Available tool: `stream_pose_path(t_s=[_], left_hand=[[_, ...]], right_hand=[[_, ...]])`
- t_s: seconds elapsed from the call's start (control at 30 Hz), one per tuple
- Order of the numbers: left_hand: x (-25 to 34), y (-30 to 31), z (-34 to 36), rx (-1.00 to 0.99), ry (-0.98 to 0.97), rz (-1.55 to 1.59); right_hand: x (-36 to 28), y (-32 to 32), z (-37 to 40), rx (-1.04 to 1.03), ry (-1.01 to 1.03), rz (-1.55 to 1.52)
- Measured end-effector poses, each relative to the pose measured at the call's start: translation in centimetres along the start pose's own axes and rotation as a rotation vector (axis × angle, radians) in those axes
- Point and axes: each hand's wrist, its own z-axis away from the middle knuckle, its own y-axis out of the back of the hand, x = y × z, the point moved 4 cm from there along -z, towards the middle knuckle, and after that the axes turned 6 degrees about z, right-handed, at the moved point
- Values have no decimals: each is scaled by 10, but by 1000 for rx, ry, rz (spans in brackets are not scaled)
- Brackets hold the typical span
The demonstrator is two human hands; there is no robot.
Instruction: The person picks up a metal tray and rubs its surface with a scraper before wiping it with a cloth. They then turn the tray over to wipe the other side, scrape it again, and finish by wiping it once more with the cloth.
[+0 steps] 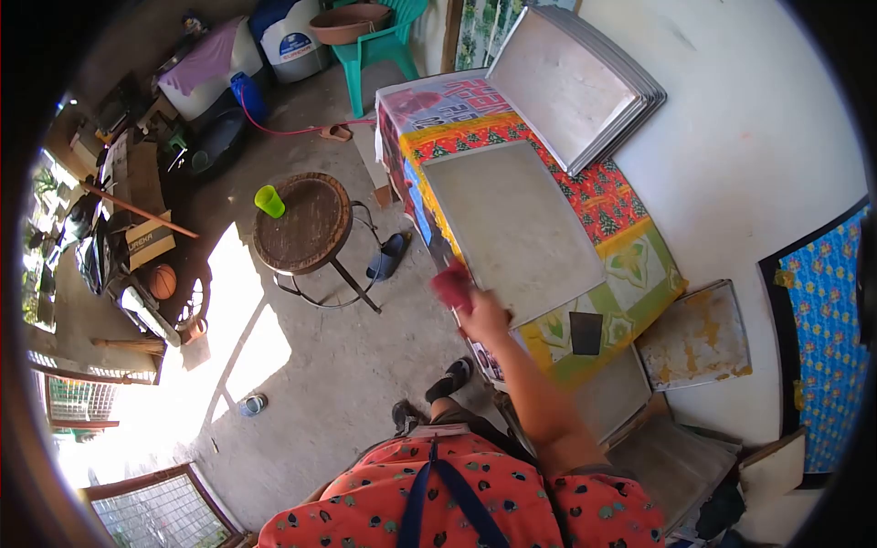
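My right hand [484, 317] is closed around a dark red cloth [451, 285], both somewhat smeared by motion. The cloth is at the near left edge of a flat metal baking tray [512, 228]. That tray lies on a table with a patterned plastic cover [639, 256]. A small dark rectangular piece [586, 333] rests on the cover beyond the tray's lower right edge. Nowhere in view is my left hand.
A stack of trays [571, 87] leans against the wall at the table's far end. A round stool [303, 224] holds a green cup [269, 202]. Slippers [388, 257] lie on the floor. More trays [699, 333] stand to the right. A green chair [384, 50] is behind.
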Motion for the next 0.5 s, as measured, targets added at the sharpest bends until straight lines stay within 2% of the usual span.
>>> stream_pose_path(t_s=[0.03, 0.1, 0.17, 0.2, 0.23, 0.3, 0.4, 0.5], left_hand=[[1, -1, 3, -48, -29, 139], [36, 2, 23, -169, -217, 471], [115, 9, 70, -248, -518, 865], [165, 10, 96, -239, -670, 959], [214, 11, 124, -242, -825, 1050], [262, 36, 97, 178, -948, 661], [343, 27, 65, 222, -792, 315], [432, 6, 40, 169, -628, 208]], right_hand=[[-46, 3, 20, -360, -115, -538], [-68, -7, 32, -355, 61, -598], [-72, 3, 37, -228, 85, -612], [-70, 12, 37, -161, 100, -615], [-55, 23, 32, -231, -45, -693], [-37, 70, 23, -124, -155, -930], [29, 113, 16, 157, -227, -877], [106, 134, 9, 432, -333, -717]])
